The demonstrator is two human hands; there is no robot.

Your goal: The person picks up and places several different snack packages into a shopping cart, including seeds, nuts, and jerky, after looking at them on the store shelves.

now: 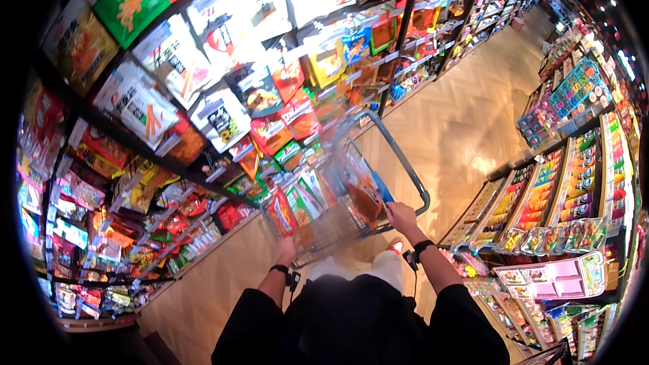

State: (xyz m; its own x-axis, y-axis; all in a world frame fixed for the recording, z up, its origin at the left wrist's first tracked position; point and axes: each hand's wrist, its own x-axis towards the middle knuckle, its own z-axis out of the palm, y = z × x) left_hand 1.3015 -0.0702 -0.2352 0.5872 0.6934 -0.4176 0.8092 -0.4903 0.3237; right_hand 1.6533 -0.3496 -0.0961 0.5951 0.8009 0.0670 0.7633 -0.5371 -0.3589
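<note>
A wire shopping cart (332, 235) stands before me, with several snack packages inside. My left hand (287, 248) closes at the lower end of a red snack bag (282, 215), by the cart's near left corner. My right hand (402, 217) has its fingers curled at the cart's right side, against a brown package (366, 200) with a blue edge. Whether those fingers grip the package or the cart rim is hidden. Green-and-white packages (304, 197) lie between the hands. The grey tubular bar (400, 154) of the cart curves beyond my right hand. Blur covers the cart's middle.
A tall shelf of bagged snacks (218, 121) rises close on the left. Shelves of canister snacks (550, 187) line the right, with a pink divided tray (557, 279) lower down. The wooden floor (456, 91) of the aisle runs away to the upper right.
</note>
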